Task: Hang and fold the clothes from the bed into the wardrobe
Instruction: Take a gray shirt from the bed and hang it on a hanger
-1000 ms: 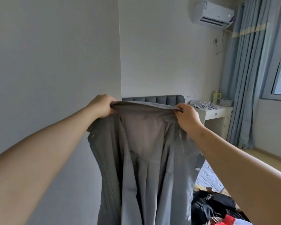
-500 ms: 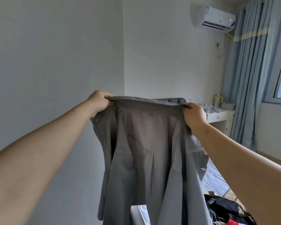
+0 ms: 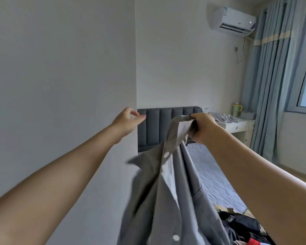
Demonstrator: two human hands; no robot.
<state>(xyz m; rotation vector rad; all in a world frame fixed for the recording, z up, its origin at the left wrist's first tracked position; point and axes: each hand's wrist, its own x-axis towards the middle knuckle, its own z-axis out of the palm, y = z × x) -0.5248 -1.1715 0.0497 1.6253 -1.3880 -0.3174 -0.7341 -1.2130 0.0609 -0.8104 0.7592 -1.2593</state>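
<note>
Step in hand, by judgement: getting the grey button shirt point(image 3: 166, 200) squared up for hanging. Doing it well is likely meaning the left hand point(image 3: 126, 121) catching the loose collar end or shoulder seam. Both hands should then be spreading the top edge level, so the fronts are hanging even and the buttons facing one way before any hanger is going in. No hanger or wardrobe interior is showing in view.

Right hand point(image 3: 203, 127) is clenching a bunched part of the shirt's top, fingers curled tight round the cloth. Left hand is holding nothing: fingers loosely bent, thumb and forefinger apart, reaching out level.

Shirt is dangling from the right fist alone, twisted. Its body is dropping down and leftward, below and between the two forearms, well apart from the left hand. It is hanging in the air over the near end of the bed point(image 3: 214, 175), beside the heap of dark clothes point(image 3: 240, 227)
</note>
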